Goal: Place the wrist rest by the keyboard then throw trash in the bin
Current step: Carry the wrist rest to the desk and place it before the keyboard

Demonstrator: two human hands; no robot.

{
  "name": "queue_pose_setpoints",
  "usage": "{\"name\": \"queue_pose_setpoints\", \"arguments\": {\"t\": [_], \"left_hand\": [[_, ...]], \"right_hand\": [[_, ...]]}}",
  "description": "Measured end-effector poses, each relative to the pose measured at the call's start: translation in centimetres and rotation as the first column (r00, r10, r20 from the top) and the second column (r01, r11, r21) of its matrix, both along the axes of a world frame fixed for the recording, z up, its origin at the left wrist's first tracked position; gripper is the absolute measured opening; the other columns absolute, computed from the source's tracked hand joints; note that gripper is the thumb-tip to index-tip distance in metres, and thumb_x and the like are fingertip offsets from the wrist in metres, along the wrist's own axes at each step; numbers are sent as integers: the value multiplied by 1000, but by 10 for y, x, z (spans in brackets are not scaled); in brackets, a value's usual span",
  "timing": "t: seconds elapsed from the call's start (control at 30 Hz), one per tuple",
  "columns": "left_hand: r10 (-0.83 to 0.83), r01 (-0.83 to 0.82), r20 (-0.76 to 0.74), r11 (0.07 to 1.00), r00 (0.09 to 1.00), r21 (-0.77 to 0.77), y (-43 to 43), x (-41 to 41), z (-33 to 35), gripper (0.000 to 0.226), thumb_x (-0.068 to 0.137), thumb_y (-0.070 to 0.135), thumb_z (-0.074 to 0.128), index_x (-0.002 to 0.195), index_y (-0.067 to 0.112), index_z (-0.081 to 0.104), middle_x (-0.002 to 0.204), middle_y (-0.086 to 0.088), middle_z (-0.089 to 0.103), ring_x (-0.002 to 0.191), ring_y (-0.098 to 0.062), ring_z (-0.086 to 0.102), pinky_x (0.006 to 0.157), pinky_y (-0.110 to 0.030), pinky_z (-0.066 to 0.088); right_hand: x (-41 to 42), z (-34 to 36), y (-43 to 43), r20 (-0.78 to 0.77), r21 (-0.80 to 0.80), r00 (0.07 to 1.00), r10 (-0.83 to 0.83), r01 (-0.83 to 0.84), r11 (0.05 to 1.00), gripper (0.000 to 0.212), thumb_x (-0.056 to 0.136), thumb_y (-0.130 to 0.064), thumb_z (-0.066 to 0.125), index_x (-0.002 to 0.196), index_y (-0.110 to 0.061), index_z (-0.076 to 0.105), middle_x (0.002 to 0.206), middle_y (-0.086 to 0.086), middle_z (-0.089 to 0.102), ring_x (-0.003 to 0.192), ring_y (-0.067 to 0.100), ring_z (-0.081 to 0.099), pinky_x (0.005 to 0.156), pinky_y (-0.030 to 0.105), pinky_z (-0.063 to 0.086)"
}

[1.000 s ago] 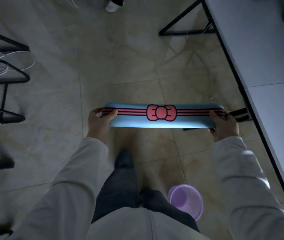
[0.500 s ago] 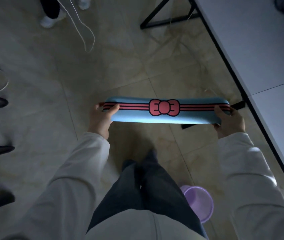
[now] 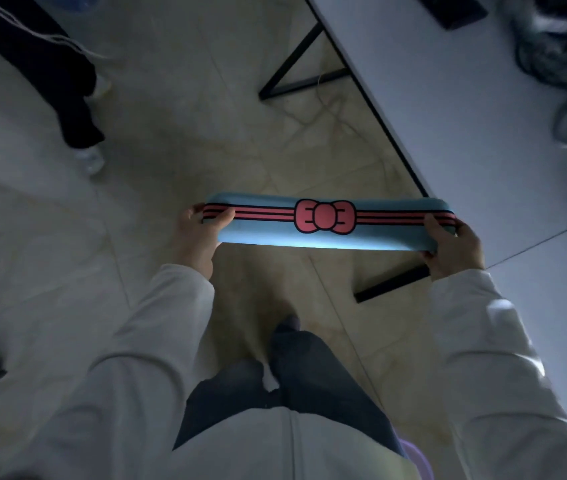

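Both hands up front, and the wrist rest [image 3: 327, 221] is stretched level between them, held out over the floor [image 3: 206, 140]. Left hand [image 3: 199, 237] clamps the left end, thumb on top; right hand [image 3: 455, 244] clamps the right end, which overlaps the surface [image 3: 465, 116] edge. A sliver of purple bin [image 3: 413, 459] peeks in at the bottom, behind the legs; its contents can't be seen.
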State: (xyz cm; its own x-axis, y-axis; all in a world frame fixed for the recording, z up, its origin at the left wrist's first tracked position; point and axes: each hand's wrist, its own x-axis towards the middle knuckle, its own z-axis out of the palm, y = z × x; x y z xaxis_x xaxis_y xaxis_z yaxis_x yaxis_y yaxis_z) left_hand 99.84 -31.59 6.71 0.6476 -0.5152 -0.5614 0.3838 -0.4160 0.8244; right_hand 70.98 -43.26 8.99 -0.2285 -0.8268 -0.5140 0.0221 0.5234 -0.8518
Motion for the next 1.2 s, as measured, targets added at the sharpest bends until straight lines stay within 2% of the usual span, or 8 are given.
{"name": "queue_pose_setpoints", "arguments": {"t": [0.17,0.37,0.47,0.57,0.7,0.83,1.0,1.2], "left_hand": [[-20,20,-17,1000,1000,-6,-49,10,2,69,62,26,76,122,5,50,126,-14,60,107,-21,59,93,-36,49],[-78,78,-16,997,997,15,-99,36,1,72,55,31,75,119,4,55,121,-16,63,102,-22,61,96,-42,49],[-99,99,-12,995,995,9,-130,54,-4,69,59,29,76,120,4,54,123,-16,62,105,-22,61,95,-39,50],[-136,136,6,991,991,1,-167,81,-3,53,69,22,74,116,7,56,114,-9,64,101,-20,60,98,-39,49],[-195,195,14,981,981,-10,-216,122,5,69,60,33,77,119,10,53,120,-8,64,105,-18,61,96,-36,49],[-221,221,21,974,975,-38,-255,165,11,58,73,22,73,124,7,48,115,-4,60,93,-10,59,87,-30,48],[-251,251,13,968,968,1,-290,209,3,60,71,25,74,124,8,50,124,-9,61,111,-21,59,100,-38,47],[-235,236,-29,971,971,27,-331,232,-8,55,74,22,72,122,10,48,112,-3,60,103,-17,57,100,-36,46]], "right_hand": [[7,0,-50,-22,-10,1000,7,-8,1000,45,84,-18,61,125,-5,48,110,7,51,94,20,53,70,29,51],[27,-11,-89,-84,28,997,2,1,1000,44,82,-21,63,122,-7,51,107,7,54,100,24,54,83,39,52],[42,-14,-110,-110,23,994,-22,24,999,42,81,-22,63,119,-8,53,91,0,57,97,25,54,86,42,51],[66,-12,-134,-98,6,993,-71,72,997,43,81,-22,63,119,-6,52,87,0,55,92,24,54,70,34,50],[102,-4,-168,-19,-18,990,-137,137,990,30,83,-19,61,111,-13,52,85,-4,54,79,13,53,58,26,48],[144,-1,-194,11,-28,984,-179,179,983,22,84,-18,60,104,-16,49,84,-4,53,76,12,52,64,28,47],[187,-7,-220,31,1,975,-221,221,975,32,83,-16,61,113,-12,52,92,0,56,83,15,55,71,31,50],[210,-15,-256,19,-2,972,-233,233,972,41,84,-15,60,122,-5,49,87,-4,54,81,13,54,70,28,50]]}}
